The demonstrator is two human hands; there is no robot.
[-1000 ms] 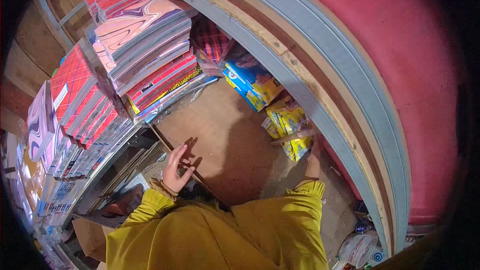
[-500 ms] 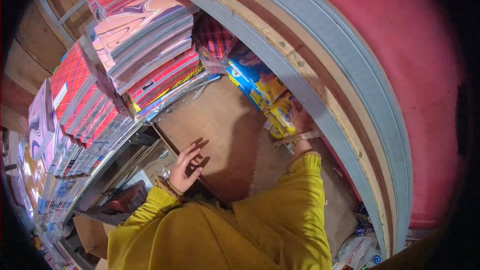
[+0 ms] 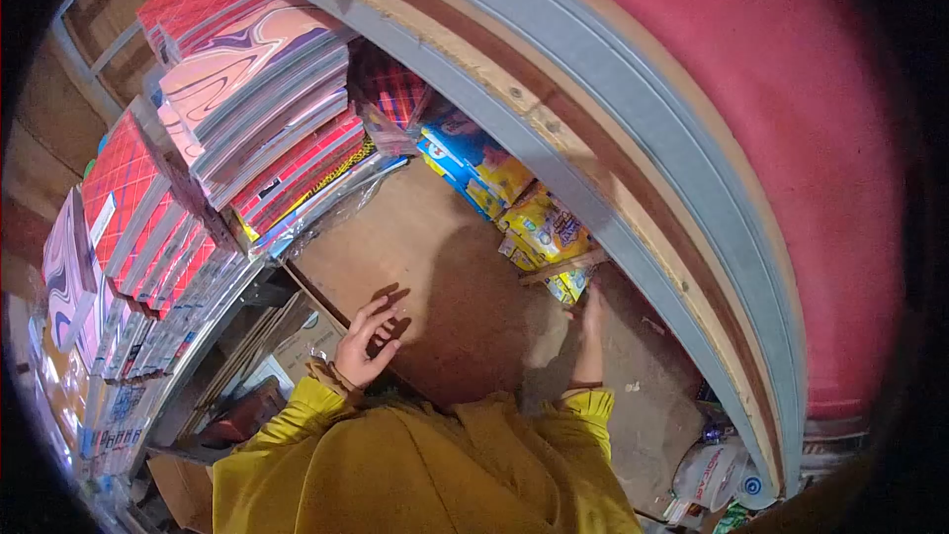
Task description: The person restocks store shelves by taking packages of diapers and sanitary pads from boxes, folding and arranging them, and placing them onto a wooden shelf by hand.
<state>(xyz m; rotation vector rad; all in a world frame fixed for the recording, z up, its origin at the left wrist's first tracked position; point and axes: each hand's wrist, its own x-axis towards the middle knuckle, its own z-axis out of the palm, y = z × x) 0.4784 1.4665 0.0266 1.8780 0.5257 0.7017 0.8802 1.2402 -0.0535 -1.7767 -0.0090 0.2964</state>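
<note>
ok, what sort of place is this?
Likely a shop or storeroom: stacks of patterned-cover books, yellow packets and a pack lettered MEDICARE.

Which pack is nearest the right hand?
The mostly yellow pack, crossed by a wooden strip, is nearest the right hand; the blue-and-yellow pack lies farther.

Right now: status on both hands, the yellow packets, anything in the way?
Left hand empty, loosely curled. Right hand at near end of yellow packets, grip unclear. Wooden strip across the packets.
</note>
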